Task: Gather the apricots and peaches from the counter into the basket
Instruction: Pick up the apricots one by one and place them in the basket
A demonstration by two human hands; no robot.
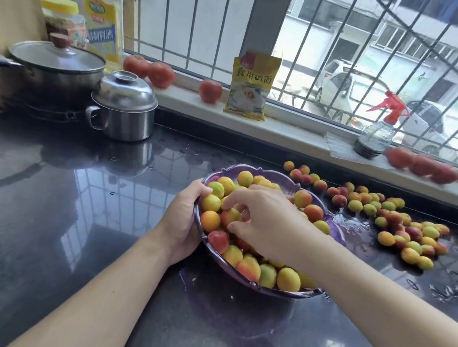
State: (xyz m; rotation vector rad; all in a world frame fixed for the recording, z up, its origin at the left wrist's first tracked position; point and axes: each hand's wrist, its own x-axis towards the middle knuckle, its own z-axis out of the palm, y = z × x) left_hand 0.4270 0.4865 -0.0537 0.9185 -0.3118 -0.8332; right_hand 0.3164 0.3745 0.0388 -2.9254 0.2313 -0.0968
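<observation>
Purple basket (335, 231) in both hands.

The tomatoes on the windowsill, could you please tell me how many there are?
6: two behind the steel pot, one left of the yellow packet, three far right.

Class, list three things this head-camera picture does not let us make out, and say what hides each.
1. Fruit under the right hand: the hand hides it.
2. How many loose fruits remain: the right edge cuts the scatter.
3. What the pan holds: its fogged lid hides it.
</observation>
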